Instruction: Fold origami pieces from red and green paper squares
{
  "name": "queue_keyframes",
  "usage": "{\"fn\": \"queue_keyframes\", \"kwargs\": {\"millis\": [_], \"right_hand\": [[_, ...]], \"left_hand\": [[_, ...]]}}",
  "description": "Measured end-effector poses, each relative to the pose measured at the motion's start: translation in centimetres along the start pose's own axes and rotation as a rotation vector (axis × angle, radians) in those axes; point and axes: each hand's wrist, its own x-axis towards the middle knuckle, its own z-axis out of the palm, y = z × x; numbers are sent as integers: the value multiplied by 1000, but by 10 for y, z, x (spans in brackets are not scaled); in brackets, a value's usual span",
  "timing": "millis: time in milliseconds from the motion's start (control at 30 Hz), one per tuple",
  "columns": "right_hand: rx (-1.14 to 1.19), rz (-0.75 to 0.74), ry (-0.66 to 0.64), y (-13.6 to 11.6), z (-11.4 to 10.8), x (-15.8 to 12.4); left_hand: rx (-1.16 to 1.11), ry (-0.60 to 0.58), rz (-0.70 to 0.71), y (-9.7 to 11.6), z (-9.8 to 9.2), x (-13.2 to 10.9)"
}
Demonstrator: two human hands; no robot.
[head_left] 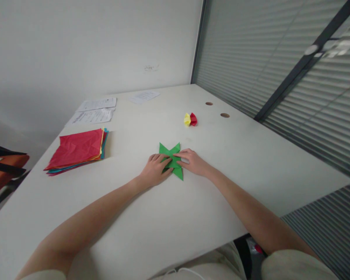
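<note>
A green folded origami paper (174, 160) with pointed corners, shaped like a star, lies on the table in front of me. My left hand (156, 169) holds its left side, fingers over the paper and thumb near the lower edge. On the other side, my right hand (193, 161) grips the right edge, with fingertips and thumb at the folds. Parts of the left corners are hidden under my left hand. Beyond the hands sits a small yellow and red folded paper piece (190, 119), touched by neither hand.
A stack of coloured paper sheets (78, 147), red on top, lies to the left on the white table (140, 233). Printed sheets (95, 111) are at the far left, and another paper (144, 97) is near the wall. Two round holes (224, 115) pierce the right side, beside blinds (265, 58).
</note>
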Motion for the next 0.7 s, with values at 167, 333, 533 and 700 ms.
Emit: {"fn": "queue_keyframes", "kwargs": {"millis": [167, 333, 533, 700], "right_hand": [[1, 11, -8, 0, 0, 0], [0, 9, -12, 0, 0, 0], [4, 9, -8, -1, -1, 0], [15, -3, -5, -1, -1, 1]], "left_hand": [[-1, 1, 1, 0, 1, 0], [0, 3, 3, 0, 1, 0], [-4, 6, 2, 0, 0, 0], [-11, 10, 4, 0, 1, 0]]}}
